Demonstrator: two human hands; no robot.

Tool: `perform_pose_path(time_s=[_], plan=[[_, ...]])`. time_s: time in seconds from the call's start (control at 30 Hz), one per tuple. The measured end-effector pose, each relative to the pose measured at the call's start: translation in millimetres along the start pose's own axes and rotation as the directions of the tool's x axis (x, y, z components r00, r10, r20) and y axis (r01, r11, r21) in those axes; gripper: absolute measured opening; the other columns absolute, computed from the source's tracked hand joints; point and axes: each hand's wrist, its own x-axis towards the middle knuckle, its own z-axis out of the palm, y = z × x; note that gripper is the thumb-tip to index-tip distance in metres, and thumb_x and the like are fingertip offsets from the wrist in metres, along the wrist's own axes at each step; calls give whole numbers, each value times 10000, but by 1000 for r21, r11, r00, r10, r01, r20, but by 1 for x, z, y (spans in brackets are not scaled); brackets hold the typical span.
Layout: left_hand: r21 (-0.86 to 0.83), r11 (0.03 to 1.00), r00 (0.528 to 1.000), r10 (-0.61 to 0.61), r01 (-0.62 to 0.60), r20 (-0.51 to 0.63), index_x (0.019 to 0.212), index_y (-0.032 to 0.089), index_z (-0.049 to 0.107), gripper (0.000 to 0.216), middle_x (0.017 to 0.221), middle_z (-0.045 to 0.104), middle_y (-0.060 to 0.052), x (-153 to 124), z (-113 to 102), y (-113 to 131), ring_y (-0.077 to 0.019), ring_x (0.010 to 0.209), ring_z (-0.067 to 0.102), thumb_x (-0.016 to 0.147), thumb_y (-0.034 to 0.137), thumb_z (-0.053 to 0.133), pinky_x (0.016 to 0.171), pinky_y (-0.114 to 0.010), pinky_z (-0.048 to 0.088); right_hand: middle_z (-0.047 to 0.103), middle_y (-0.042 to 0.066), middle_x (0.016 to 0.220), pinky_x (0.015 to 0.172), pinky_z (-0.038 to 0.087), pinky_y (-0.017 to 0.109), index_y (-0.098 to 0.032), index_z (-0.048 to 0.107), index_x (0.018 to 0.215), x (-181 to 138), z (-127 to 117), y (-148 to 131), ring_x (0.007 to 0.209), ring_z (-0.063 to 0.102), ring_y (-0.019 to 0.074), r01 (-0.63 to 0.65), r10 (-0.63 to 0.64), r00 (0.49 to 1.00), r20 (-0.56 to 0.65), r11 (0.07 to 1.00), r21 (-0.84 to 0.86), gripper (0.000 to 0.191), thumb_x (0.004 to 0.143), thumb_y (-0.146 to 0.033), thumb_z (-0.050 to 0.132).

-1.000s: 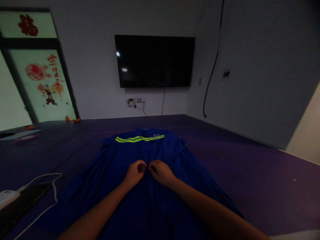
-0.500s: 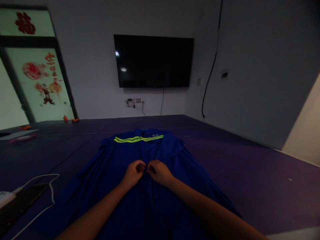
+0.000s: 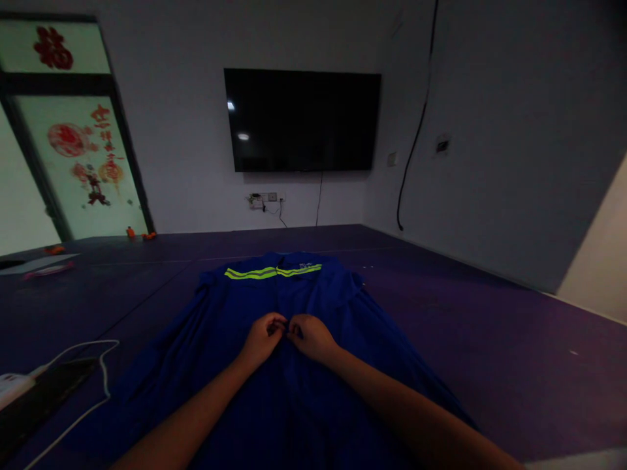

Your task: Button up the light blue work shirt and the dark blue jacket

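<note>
A blue work jacket (image 3: 245,300) with yellow-green reflective strips across the chest lies spread out in front of me, collar away from me. At its front opening, my left hand (image 3: 264,336) pinches the edge of the cloth between thumb and fingers. Close beside it, my right hand (image 3: 313,336) pinches the jacket's front too, the fingertips of both hands nearly touching. Whether a button sits between the fingers is too dark and small to make out. The jacket's sleeves stretch down on either side of my forearms.
The jacket lies on a purple floor (image 3: 416,287). A white cable (image 3: 105,372) runs from a white plug block (image 3: 14,386) over a dark flat object (image 3: 53,398) at lower left. Small orange things (image 3: 149,235) stand by the door. A television (image 3: 304,121) hangs on the far wall.
The fingertips have shifted very slightly at the jacket's front, both hands still pinching there. The whole view has moved a little; the jacket lies as before.
</note>
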Motion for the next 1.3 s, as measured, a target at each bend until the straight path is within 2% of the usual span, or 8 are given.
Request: perform_pose_path(time_s=[0.1,0.27,0.77,1.13,1.3], plan=[[14,1000,1000,10,-10,5,799,145,605,147,757,644,-41,-1,1,0,-145,716,598,673,184,539,690,-249,458,628,27,803,631,353,222,-179,596,796,-1,-1,-1,746,560,135,1,-1,1000,-2,1000,-26,94,759,-242,537],[68,998,1000,13,-12,-13,808,148,602,214,662,616,-19,-3,2,1,-143,631,578,657,300,598,604,-240,445,626,27,798,648,356,222,-179,593,791,-2,-1,-2,762,558,137,14,-15,1000,-27,998,-54,85,760,-209,520],[37,999,1000,11,-10,-20,881,155,586,268,627,579,20,-4,2,3,-116,605,563,628,124,502,616,-228,431,621,15,791,669,362,228,-186,589,781,-4,-4,-4,778,554,142,50,-52,998,-37,997,-53,84,730,-165,526],[28,999,1000,17,-17,-18,887,151,581,271,616,579,16,-4,2,2,-112,594,559,636,116,484,600,-217,425,616,26,779,704,370,228,-172,586,795,-4,-5,-4,770,551,140,99,-101,994,-29,993,-70,125,759,-148,469],[28,1000,1000,12,-12,-15,896,149,581,253,620,589,9,-4,2,1,-125,598,567,654,169,512,596,-231,429,615,35,791,699,369,228,-169,583,797,-4,-7,-5,778,551,141,99,-101,995,-21,990,-97,124,774,-163,462]])
